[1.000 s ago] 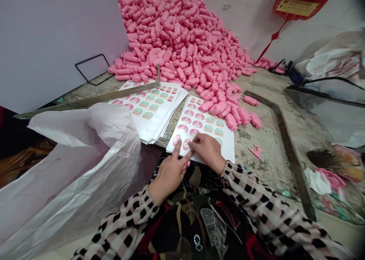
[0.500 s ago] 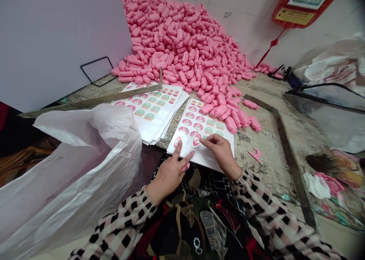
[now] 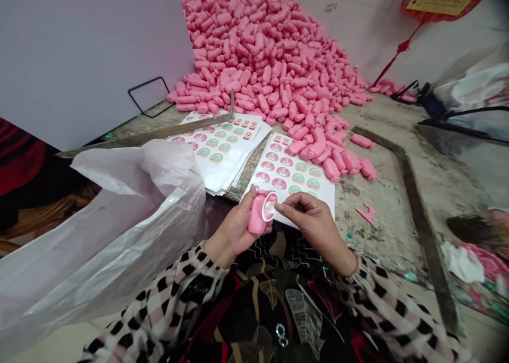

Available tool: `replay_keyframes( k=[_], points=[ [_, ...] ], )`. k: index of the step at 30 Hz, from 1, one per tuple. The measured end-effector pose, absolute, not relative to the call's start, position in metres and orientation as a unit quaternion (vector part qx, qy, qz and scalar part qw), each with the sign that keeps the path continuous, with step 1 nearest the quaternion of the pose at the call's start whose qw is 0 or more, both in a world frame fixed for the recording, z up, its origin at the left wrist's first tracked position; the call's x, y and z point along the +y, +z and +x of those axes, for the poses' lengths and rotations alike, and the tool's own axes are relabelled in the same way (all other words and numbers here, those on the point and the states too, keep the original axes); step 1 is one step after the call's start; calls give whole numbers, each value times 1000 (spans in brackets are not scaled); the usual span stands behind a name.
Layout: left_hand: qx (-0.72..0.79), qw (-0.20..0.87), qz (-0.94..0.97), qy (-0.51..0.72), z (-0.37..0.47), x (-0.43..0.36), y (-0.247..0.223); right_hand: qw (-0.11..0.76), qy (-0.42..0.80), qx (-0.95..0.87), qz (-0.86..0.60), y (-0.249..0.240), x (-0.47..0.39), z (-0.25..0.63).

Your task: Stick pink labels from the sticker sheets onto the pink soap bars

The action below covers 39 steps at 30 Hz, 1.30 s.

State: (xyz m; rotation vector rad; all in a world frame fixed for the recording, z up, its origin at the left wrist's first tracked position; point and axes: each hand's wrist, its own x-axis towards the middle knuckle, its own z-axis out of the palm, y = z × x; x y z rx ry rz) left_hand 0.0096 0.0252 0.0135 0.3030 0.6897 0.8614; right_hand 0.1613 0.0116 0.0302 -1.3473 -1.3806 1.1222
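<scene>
Low in the middle of the head view, my left hand (image 3: 237, 229) is closed around a pink bottle (image 3: 256, 222). Between the thumb and fingers of my right hand (image 3: 314, 222) is the edge of an oval pink-and-white sticker (image 3: 270, 206), which lies over the bottle's right side; whether it touches the bottle is hard to tell. Just beyond my hands lies a sheet of round pink and green stickers (image 3: 292, 164), its near edge partly behind my right hand. A second stack of sticker sheets (image 3: 222, 166) is to its left.
A large heap of pink bottles (image 3: 270, 50) rises against the wall and spills onto the right sheet. A white plastic bag (image 3: 159, 204) hangs at the left. Metal bars (image 3: 417, 209) lie on the table (image 3: 382, 235), near a small pink scrap (image 3: 366, 213).
My left hand has turned and lifted, bringing the pink bottle into view. My right hand has carried the sticker from the sheet to the bottle. The whole view has shifted slightly.
</scene>
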Motion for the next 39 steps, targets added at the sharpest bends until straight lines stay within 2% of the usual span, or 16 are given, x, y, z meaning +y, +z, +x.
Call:
replay_keyframes(
  k=[27, 35, 39],
  points=[
    [312, 849, 165, 394, 19, 25, 9, 383, 457, -597, -537, 15, 8, 162],
    [297, 852, 184, 390, 17, 24, 6, 373, 395, -633, -552, 10, 6, 164],
    [309, 843, 245, 366, 12, 20, 9, 326, 346, -684, -553, 15, 3, 167]
  ],
)
